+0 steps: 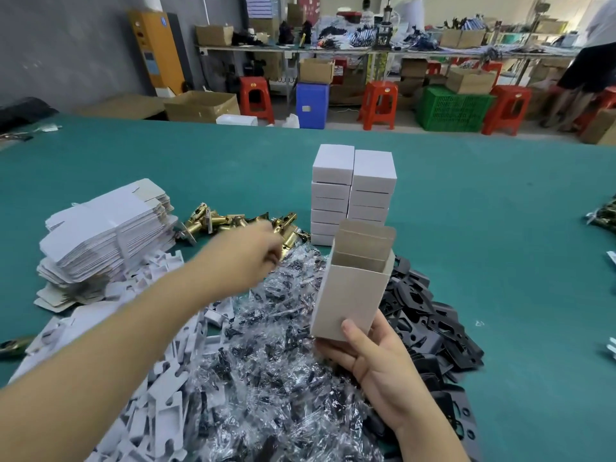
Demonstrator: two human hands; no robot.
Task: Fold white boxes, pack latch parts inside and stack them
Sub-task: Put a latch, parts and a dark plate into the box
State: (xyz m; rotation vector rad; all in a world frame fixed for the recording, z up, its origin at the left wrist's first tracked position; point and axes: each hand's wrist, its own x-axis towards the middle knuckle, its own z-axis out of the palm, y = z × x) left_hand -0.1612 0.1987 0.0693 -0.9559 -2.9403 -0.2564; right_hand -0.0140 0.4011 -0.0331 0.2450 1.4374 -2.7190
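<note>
My right hand (370, 361) grips the lower end of a folded white box (350, 288), held upright with its top flaps open and its inside empty. My left hand (253, 251) stretches forward over the pile of brass latch parts (233, 223), blurred, its fingers curled down at the parts; whether it holds one I cannot tell. Two stacks of closed white boxes (353, 191) stand side by side just behind the open box.
A stack of flat unfolded box blanks (103, 235) lies at the left. White card inserts (160, 405), clear bags of dark screws (273, 361) and black plates (423, 315) are heaped on the green table (500, 228). Stools and cartons stand beyond the far edge.
</note>
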